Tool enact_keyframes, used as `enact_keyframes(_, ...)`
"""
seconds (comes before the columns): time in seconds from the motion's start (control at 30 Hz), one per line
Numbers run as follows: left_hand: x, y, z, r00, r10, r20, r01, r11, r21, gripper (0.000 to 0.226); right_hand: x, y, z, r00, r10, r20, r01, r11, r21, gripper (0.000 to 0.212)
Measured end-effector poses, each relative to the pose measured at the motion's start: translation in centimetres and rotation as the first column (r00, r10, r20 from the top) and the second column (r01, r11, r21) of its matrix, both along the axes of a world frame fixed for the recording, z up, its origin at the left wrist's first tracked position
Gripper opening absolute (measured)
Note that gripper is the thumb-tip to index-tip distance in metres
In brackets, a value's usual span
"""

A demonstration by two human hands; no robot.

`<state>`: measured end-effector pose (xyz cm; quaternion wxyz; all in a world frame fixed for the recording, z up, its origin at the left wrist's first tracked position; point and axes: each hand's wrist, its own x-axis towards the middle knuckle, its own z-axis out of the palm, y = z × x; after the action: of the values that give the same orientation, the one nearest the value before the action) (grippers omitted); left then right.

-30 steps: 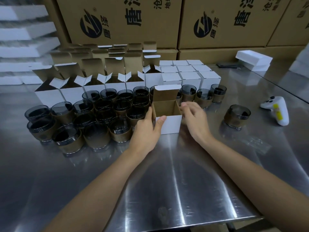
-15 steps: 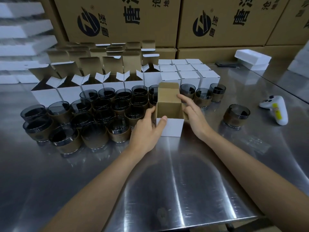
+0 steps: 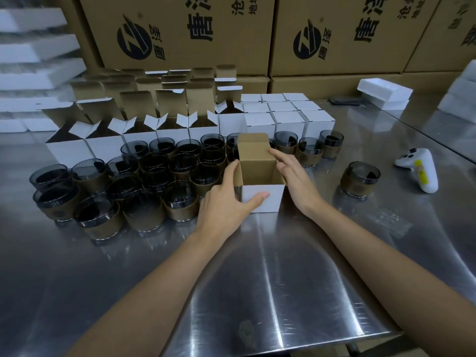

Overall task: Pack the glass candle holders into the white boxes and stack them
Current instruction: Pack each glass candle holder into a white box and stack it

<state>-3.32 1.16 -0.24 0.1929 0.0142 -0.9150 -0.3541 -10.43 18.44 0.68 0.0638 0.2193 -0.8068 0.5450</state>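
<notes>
At table centre: white box stands upright on the steel table, lid flap up, brown inside showing.
Left hand: grasping the box at its 9 o'clock side, thumb across the white front.
Right hand: fingers flat on the 3 o'clock side flap, not clenched.
Glass holders: clustered at 9 o'clock of the box.
Lone holder: 3 o'clock, well apart.
Closed boxes: 12 o'clock.
</notes>
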Motion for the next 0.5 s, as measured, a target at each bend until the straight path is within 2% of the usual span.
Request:
enact_keyframes(0.07, -0.1, -0.2, 0.0, 1.0, -0.015, 0.009, 0.015, 1.0, 0.011, 0.086, -0.3, 0.2, 0.1, 0.98, -0.137, -0.147, 0.135, 0.991, -0.021, 0.039)
enact_keyframes(0.17, -0.1, -0.1, 0.1, 1.0, -0.018, 0.02, 0.018, 1.0, 0.014, 0.084, -1.4, 1.1, 0.2, 0.888, -0.354, -0.295, 0.347, 0.935, -0.078, 0.032)
enact_keyframes(0.3, -0.1, -0.2, 0.2, 0.998, -0.035, 0.046, 0.033, 0.998, 0.047, 0.082, -3.1, 2.7, -0.2, 0.842, -0.474, -0.257, 0.503, 0.862, 0.061, 0.035)
enact_keyframes(0.4, -0.2, -0.4, 0.2, 0.998, -0.062, 0.026, 0.058, 0.992, 0.115, 0.077, -3.8, 2.9, -0.6, 0.86, -0.463, -0.214, 0.498, 0.853, 0.155, 0.032)
enact_keyframes(0.5, -0.3, -0.5, 0.1, 0.994, -0.103, 0.027, 0.098, 0.983, 0.155, 0.076, -3.6, 2.8, -0.6, 0.87, -0.454, -0.192, 0.48, 0.869, 0.121, 0.026)
